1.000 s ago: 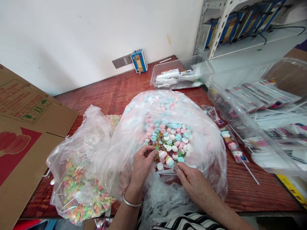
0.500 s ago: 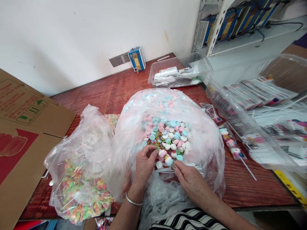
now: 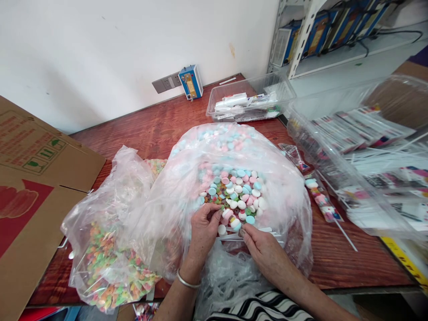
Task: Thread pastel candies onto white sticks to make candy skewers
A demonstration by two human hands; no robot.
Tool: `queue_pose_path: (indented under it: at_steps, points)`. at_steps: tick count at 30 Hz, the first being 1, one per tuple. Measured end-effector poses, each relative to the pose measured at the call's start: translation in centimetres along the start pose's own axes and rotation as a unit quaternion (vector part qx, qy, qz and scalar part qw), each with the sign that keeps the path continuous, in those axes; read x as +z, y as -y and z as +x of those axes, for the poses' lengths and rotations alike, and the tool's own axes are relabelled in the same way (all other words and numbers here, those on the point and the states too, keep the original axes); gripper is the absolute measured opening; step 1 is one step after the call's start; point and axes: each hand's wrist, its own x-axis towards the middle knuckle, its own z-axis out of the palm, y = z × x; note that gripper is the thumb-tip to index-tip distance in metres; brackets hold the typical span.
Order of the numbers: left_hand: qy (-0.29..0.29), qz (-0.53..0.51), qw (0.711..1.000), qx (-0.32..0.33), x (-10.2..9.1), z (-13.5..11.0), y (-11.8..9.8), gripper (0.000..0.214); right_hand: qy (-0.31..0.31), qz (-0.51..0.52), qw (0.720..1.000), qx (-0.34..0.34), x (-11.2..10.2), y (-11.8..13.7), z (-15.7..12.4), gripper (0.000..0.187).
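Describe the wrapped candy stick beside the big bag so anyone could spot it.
On the red-brown table, find the large translucent bag of domed pastel candies. To its right lies the wrapped candy stick with a white stem, nearer the front edge than the packet behind.

Candies (image 3: pixel 241 204) lie in the bag (image 3: pixel 291 200), sticks (image 3: pixel 230 237) apparently before them.

The right hand (image 3: pixel 262 245) hides one end of the candy stack (image 3: pixel 234 222); the green piece (image 3: pixel 222 207) pinched by the left hand (image 3: pixel 204 225) is too small to identify. The left edge crops the cardboard box (image 3: pixel 75 154).
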Motion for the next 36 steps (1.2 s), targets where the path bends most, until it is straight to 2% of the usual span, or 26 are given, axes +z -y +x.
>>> queue_pose_path:
  at_steps: [10,13,17,19,22,24,26,27,29,30,32,33,34,36]
  points:
    - [0.039,-0.051,0.998,-0.021,0.6,-0.4,0.4,0.011,-0.011,-0.009,1.000,0.005,0.1,-0.4,0.4,0.025]
    - [0.048,-0.017,0.999,0.005,0.7,-0.2,0.1,0.015,-0.022,0.003,1.000,0.004,-0.2,-0.5,0.6,0.027]
    - [0.006,0.083,0.995,0.057,0.9,0.8,-0.3,0.026,-0.057,0.020,0.998,0.003,-1.2,-0.9,0.7,0.027]
    - [0.017,0.178,0.978,0.111,1.1,1.3,-0.5,0.023,-0.074,0.014,0.997,0.014,-1.8,-1.1,0.6,0.026]
    - [0.052,0.334,0.925,0.174,1.5,1.9,-0.7,0.019,-0.081,0.017,0.996,0.022,-2.3,-1.3,0.4,0.027]
    - [0.054,0.409,0.892,0.183,1.8,2.1,-0.8,0.016,-0.083,0.019,0.996,0.019,-2.4,-1.4,0.3,0.028]
    - [0.045,0.445,0.876,0.179,2.0,2.2,-0.9,0.015,-0.086,0.020,0.996,0.013,-2.4,-1.5,0.3,0.028]
    - [0.037,0.441,0.879,0.176,2.1,2.3,-0.9,0.015,-0.086,0.020,0.996,0.013,-2.4,-1.5,0.2,0.027]
    - [0.019,0.374,0.913,0.162,2.1,2.4,-1.1,0.017,-0.084,0.027,0.996,0.011,-2.5,-1.5,0.1,0.027]
    - [0.007,0.310,0.940,0.142,2.0,2.5,-1.2,0.017,-0.081,0.031,0.996,0.008,-2.5,-1.4,0.0,0.027]
    - [-0.006,0.141,0.989,0.051,1.8,2.6,-1.5,0.013,-0.069,0.042,0.997,0.000,-2.5,-1.2,-0.3,0.028]
    - [-0.004,0.053,0.999,-0.012,1.7,2.7,-1.7,0.012,-0.061,0.046,0.997,-0.004,-2.4,-1.1,-0.4,0.028]
    - [0.003,-0.027,0.997,-0.075,1.7,2.7,-1.8,0.015,-0.054,0.048,0.997,-0.006,-2.4,-1.0,-0.5,0.029]
    - [0.016,-0.144,0.975,-0.166,1.7,2.7,-1.9,0.023,-0.044,0.049,0.998,-0.005,-2.2,-0.8,-0.7,0.030]
